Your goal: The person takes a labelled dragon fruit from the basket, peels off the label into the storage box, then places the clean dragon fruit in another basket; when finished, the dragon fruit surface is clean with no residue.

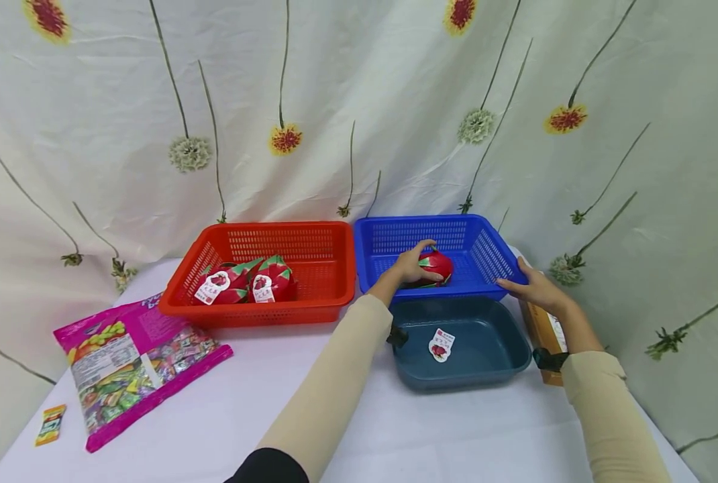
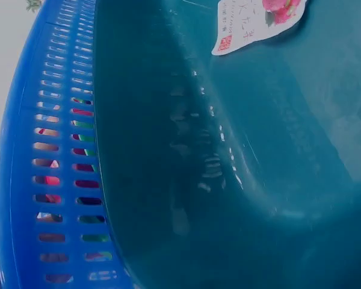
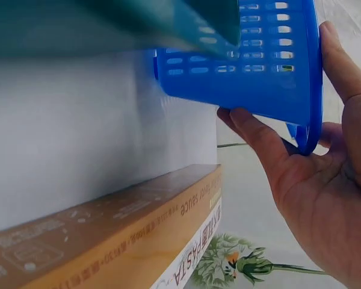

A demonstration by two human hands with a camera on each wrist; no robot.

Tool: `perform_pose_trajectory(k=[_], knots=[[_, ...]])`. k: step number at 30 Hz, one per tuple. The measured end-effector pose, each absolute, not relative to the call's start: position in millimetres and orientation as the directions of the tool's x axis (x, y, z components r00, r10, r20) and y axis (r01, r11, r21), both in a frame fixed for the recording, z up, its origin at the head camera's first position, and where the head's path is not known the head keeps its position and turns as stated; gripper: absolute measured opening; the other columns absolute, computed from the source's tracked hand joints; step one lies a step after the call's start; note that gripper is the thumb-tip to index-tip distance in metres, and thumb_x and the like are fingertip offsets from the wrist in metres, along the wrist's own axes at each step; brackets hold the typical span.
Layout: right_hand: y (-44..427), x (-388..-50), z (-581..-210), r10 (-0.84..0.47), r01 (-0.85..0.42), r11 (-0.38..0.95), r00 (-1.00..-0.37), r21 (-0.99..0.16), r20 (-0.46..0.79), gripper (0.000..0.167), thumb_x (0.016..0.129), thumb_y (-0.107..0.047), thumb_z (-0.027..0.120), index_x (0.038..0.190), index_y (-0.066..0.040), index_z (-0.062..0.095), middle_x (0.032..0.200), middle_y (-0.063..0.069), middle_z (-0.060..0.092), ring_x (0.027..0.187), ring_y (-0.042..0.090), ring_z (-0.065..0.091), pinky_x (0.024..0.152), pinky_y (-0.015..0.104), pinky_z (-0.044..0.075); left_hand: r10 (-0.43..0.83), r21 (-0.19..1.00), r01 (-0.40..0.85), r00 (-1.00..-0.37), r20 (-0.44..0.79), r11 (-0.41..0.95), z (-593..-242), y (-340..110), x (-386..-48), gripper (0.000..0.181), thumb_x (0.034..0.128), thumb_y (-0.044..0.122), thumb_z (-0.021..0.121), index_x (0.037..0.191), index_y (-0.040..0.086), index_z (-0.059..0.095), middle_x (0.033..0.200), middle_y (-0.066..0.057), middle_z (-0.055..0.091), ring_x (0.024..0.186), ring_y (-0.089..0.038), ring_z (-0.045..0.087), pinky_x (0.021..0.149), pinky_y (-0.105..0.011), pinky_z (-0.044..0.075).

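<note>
Left hand [image 1: 415, 265]: fingers and thumb curled around a red-and-green dragon fruit [image 1: 439, 264] inside the blue perforated basket [image 1: 494, 256]. The basket wall hides the fingertips from the left wrist side, so I cannot tell how firm the hold is. Right hand [image 1: 535, 290]: pinches the basket's right end, thumb on one side of the rim and fingers under it.

Just in front of the blue basket stands the teal tray [image 1: 486, 345], a loose dragon fruit label [image 1: 441, 345] lying on its floor. The held fruit shows no label from here; a link between the two is only my guess. Beside the tray, right: a brown pasta box [image 3: 138, 235].

Further left, the red perforated basket [image 1: 274, 314] holds two more dragon fruit [image 1: 282, 276], each with a label facing up.

Progress, as I judge it: partway. One fruit is in the blue basket but not yet let go. Left to do: its release; the loose label has no fruit under it.

Outermost left: a magenta candy bag [image 1: 141, 369] and one small wrapped candy [image 1: 51, 425], both apart from the hands on the white tablecloth [image 1: 244, 402].
</note>
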State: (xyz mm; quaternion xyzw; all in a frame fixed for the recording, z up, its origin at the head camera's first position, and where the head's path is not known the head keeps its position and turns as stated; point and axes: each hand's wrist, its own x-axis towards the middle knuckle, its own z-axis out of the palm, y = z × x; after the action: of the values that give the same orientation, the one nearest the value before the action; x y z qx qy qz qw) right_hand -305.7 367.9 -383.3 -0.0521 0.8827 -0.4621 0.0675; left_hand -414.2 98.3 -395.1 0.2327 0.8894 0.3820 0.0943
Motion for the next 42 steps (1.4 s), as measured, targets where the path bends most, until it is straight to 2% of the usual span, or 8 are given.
perform_pose_trajectory(k=[7,12,14,20,27,34,38,42], knots=[[373.9,-306.1,-386.6,-0.174,-0.029,0.504,-0.982,-0.863,-0.069,0.091,0.093,-0.035,0.054,0.143,-0.003,-0.015,0.142,0.038,0.011,0.123,0.052,0.031,0.095,0.053,0.034,0.62,0.747,0.353,-0.778,-0.1,0.563,-384.0,88.1,-418.8,0.084,0.0824,0.023,0.07,0.148,0.029,0.017,0.143,-0.012,0.03,0.125,-0.033,0.035,0.093,-0.04,0.044],[375.9,-307.2,-392.3,-0.163,-0.026,0.508,-0.984,-0.861,-0.066,0.093,0.091,-0.039,0.055,0.144,-0.006,-0.014,0.143,0.036,0.012,0.122,0.052,0.033,0.094,0.054,0.035,0.666,0.806,0.254,-0.713,-0.217,0.535,-373.2,79.5,-421.5,0.088,0.0845,0.007,0.065,0.149,0.029,0.01,0.149,-0.011,0.016,0.131,-0.033,0.024,0.1,-0.045,0.037],[377.6,-306.9,-394.0,-0.158,-0.024,0.487,-0.986,-0.873,-0.061,0.092,0.091,-0.037,0.055,0.145,-0.008,-0.014,0.144,0.035,0.01,0.123,0.052,0.032,0.094,0.054,0.035,0.666,0.813,0.246,-0.713,-0.217,0.528,-372.3,83.0,-420.7,0.088,0.0839,0.006,0.066,0.149,0.029,0.012,0.149,-0.011,0.016,0.132,-0.033,0.024,0.1,-0.045,0.036],[379.0,-304.7,-396.8,-0.173,-0.028,0.366,-0.984,-0.93,-0.039,0.087,0.094,-0.026,0.054,0.144,-0.01,-0.015,0.145,0.035,0.005,0.124,0.053,0.028,0.094,0.054,0.034,0.649,0.743,0.371,-0.753,-0.109,0.556,-378.2,112.1,-412.7,0.082,0.0841,0.015,0.068,0.148,0.029,0.018,0.146,-0.011,0.028,0.127,-0.031,0.033,0.096,-0.038,0.041],[373.3,-307.0,-397.6,-0.162,-0.024,0.389,-0.986,-0.921,-0.043,0.09,0.092,-0.029,0.056,0.145,-0.012,-0.014,0.145,0.034,0.007,0.124,0.053,0.027,0.094,0.054,0.034,0.622,0.709,0.403,-0.781,-0.063,0.578,-380.9,141.9,-404.3,0.068,0.0868,0.021,0.064,0.145,0.029,0.03,0.141,-0.012,0.037,0.123,-0.029,0.04,0.096,-0.04,0.041],[366.9,-306.2,-397.5,-0.17,-0.02,0.357,-0.985,-0.934,-0.044,0.088,0.094,-0.025,0.054,0.144,-0.008,-0.016,0.145,0.035,0.004,0.126,0.052,0.025,0.094,0.052,0.035,0.624,0.7,0.406,-0.778,-0.072,0.587,-386.1,135.4,-403.9,0.066,0.0873,0.027,0.064,0.145,0.021,0.032,0.139,-0.011,0.042,0.124,-0.025,0.042,0.096,-0.037,0.041],[366.9,-303.2,-394.1,-0.16,-0.023,0.416,-0.986,-0.909,-0.049,0.088,0.094,-0.028,0.053,0.144,-0.005,-0.015,0.144,0.037,0.007,0.124,0.053,0.027,0.093,0.054,0.036,0.677,0.728,0.379,-0.719,-0.157,0.571,-389.0,124.5,-405.5,0.072,0.0905,0.036,0.057,0.148,0.016,0.019,0.146,-0.01,0.03,0.131,-0.025,0.031,0.102,-0.038,0.035],[366.5,-300.8,-383.8,-0.126,-0.014,0.581,-0.989,-0.814,-0.073,0.089,0.094,-0.037,0.051,0.144,0.0,-0.012,0.142,0.038,0.012,0.122,0.053,0.031,0.092,0.057,0.037,0.714,0.715,0.398,-0.671,-0.199,0.574,-380.0,106.2,-406.3,0.075,0.0928,0.042,0.05,0.149,0.015,0.009,0.152,-0.008,0.016,0.137,-0.025,0.018,0.107,-0.042,0.025]])
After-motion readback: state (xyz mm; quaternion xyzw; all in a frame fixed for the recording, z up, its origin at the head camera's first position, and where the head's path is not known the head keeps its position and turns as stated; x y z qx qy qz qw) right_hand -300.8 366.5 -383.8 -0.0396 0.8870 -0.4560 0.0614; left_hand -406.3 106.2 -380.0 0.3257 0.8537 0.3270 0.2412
